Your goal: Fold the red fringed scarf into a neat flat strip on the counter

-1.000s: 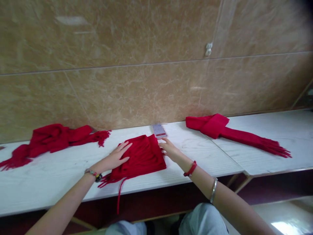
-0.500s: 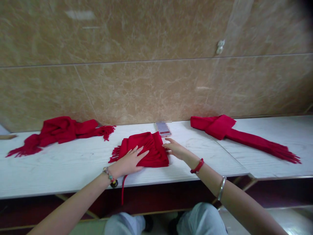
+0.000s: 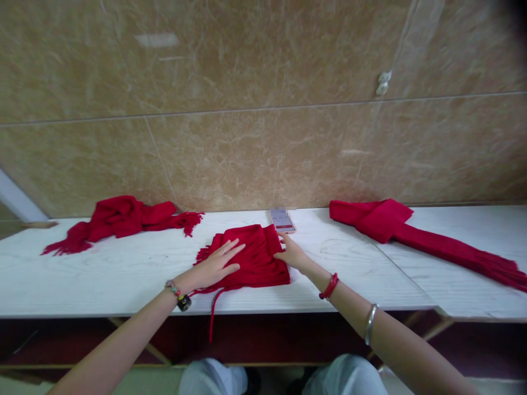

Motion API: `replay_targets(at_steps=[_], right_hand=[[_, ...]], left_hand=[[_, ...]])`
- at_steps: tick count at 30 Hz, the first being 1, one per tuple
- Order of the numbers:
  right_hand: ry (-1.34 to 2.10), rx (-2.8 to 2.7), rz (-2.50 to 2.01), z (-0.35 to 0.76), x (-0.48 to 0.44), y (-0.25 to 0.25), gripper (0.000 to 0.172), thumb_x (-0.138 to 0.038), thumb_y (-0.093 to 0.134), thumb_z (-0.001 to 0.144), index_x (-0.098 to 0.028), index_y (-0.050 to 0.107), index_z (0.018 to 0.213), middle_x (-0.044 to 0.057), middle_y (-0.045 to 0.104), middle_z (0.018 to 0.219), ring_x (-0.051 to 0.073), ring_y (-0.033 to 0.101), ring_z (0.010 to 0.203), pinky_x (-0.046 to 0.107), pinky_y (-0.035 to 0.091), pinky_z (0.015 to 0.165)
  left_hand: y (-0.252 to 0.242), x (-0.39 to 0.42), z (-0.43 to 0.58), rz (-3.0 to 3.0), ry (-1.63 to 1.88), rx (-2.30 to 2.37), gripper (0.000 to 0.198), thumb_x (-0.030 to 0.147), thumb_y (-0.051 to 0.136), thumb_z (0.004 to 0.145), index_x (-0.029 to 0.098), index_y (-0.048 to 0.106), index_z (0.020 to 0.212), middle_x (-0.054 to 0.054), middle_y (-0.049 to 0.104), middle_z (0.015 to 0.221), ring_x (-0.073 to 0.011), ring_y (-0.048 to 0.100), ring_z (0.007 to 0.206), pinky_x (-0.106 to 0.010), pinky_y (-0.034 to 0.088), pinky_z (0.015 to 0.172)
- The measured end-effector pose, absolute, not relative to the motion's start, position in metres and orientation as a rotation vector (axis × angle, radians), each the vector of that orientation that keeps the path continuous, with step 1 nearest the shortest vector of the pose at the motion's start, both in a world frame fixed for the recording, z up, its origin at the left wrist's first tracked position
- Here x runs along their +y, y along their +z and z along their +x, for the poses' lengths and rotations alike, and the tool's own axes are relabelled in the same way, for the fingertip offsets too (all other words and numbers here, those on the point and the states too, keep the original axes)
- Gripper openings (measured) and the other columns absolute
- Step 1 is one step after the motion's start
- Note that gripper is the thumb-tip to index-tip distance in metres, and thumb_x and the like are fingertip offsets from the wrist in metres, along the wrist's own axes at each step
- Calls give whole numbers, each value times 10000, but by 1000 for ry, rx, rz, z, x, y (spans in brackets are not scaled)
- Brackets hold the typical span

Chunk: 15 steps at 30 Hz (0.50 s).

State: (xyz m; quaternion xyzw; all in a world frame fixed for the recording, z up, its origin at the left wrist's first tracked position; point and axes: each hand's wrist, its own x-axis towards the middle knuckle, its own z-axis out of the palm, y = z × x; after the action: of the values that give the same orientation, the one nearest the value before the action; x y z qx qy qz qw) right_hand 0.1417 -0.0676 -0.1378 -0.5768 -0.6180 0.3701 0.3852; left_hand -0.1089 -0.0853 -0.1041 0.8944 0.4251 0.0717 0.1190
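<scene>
A red fringed scarf (image 3: 257,263) lies folded into a rough square on the white bench top, its fringe to the left. One thin red strand hangs from it over the front edge. My left hand (image 3: 220,263) rests flat on the left part of the scarf, fingers spread, with a ring and a beaded bracelet. At the scarf's right edge, my right hand (image 3: 293,253) touches the cloth with thumb and index finger apart; its other fingers are partly hidden. A phone (image 3: 284,224) with a lit screen lies just behind the scarf.
Another red scarf (image 3: 127,216) lies crumpled at the left. A third red scarf (image 3: 382,222), loosely folded with one long end, lies at the right. A tan marble wall (image 3: 247,153) rises behind the white bench (image 3: 135,285), which has open shelves below.
My right hand has come up against the scarf's right edge. My left hand has slid slightly left and back on the cloth, and the view has shifted a little.
</scene>
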Motion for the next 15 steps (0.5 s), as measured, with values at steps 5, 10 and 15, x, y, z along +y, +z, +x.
replay_targets(at_steps=[5, 10, 15], right_hand=[[483, -1808, -1507, 131, -61, -137, 552, -165, 531, 717, -109, 376, 1244, 168, 454, 1230, 244, 425, 1141, 407, 345, 940], [237, -2071, -1477, 100, -66, -119, 609, -391, 521, 776, -79, 358, 1273, 197, 483, 1203, 268, 427, 1138, 397, 333, 934], [108, -2175, -1737, 79, -57, -113, 679, -380, 616, 715, -61, 368, 1261, 223, 569, 1061, 321, 499, 1046, 431, 375, 850]], left_hand=[[-112, -66, -132, 2305, 592, 1650, 535, 346, 403, 837, 93, 350, 1305, -152, 447, 1297, -238, 433, 1177, -353, 317, 996], [-119, -55, -143, 2064, 660, 1690, 450, 277, 406, 815, 143, 425, 1243, -99, 616, 1092, -221, 571, 1012, -325, 417, 893], [-126, -58, -140, 1999, 797, 1620, 589, 326, 585, 705, 144, 429, 1243, -89, 624, 1080, -234, 580, 995, -330, 435, 879]])
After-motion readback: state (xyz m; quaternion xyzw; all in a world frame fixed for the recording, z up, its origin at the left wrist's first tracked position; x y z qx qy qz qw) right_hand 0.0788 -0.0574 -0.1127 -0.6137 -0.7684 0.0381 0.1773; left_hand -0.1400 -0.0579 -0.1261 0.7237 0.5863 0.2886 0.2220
